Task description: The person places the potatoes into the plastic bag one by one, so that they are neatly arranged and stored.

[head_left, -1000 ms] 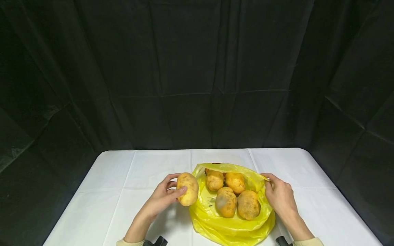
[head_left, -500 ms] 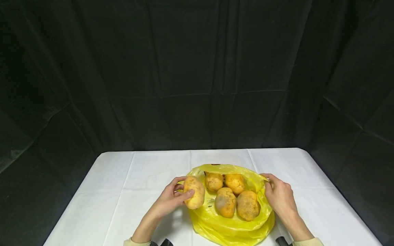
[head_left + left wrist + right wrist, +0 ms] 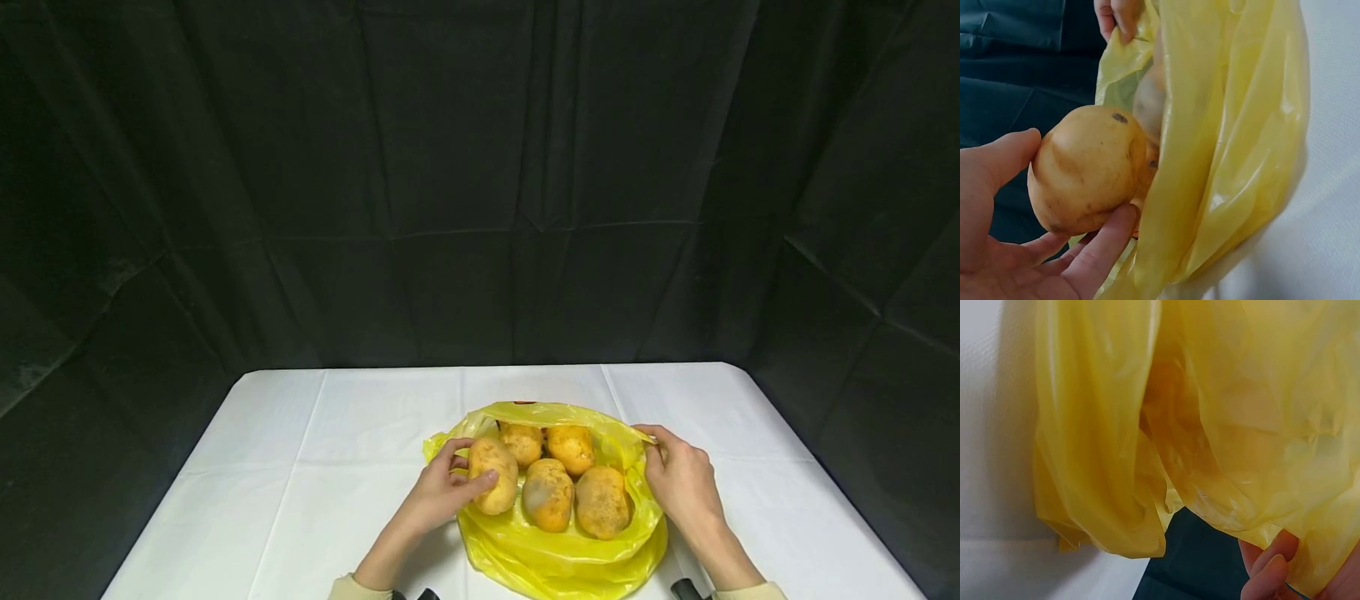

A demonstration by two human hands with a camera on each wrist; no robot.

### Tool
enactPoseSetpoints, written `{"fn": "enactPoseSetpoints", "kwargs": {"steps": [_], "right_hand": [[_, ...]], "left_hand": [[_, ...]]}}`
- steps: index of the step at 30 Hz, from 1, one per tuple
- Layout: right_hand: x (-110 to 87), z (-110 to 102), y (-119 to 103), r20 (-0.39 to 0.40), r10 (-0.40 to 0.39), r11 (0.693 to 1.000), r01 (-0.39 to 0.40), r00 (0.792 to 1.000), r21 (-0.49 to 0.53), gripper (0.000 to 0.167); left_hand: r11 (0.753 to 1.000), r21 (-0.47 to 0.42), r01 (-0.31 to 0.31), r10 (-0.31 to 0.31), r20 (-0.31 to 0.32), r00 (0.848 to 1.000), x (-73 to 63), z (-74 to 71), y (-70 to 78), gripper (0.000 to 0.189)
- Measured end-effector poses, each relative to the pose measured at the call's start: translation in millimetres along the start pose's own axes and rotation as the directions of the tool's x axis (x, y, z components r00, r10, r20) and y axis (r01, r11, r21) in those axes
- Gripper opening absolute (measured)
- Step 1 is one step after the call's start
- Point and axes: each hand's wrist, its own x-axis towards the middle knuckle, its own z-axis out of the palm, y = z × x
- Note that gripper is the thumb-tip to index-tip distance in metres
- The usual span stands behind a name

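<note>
In the head view, a yellow plastic bag (image 3: 555,554) lies with its mouth spread wide. Several potatoes sit inside it, among them a front one (image 3: 548,496) and a right-hand one (image 3: 603,502). My left hand (image 3: 442,493) grips another potato (image 3: 493,477) between thumb and fingers, over the bag's left side. The left wrist view shows that potato (image 3: 1088,169) close up, a dark spot near its top, beside the bag's opening. My right hand (image 3: 681,473) pinches the bag's right rim; in the right wrist view its fingertips (image 3: 1270,573) hold the thin plastic.
A white cloth (image 3: 360,492) covers the table, with creases running away from me. Black curtains (image 3: 480,183) hang behind the table and along both sides. Dark wrist mounts show at the lower edge near both sleeves.
My left hand has moved to the right with the potato, from beside the bag to over its left side. The right hand has stayed at the rim.
</note>
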Motion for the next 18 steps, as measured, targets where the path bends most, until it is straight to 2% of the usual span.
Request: {"fn": "enactPoseSetpoints", "kwargs": {"steps": [8,18], "right_hand": [[-0.5,0.2,1.0,-0.002,-0.005,1.0,0.005,1.0,0.004,0.029],[-0.2,-1.2,-0.4,-0.012,-0.001,1.0,0.001,1.0,-0.005,0.028]], "left_hand": [[0.994,0.107,-0.026,0.032,-0.053,0.998,1.4,7.3,-1.4,0.069],[0.991,0.134,0.002,0.006,-0.062,0.998,7.2,14.9,-5.6,0.071]]}}
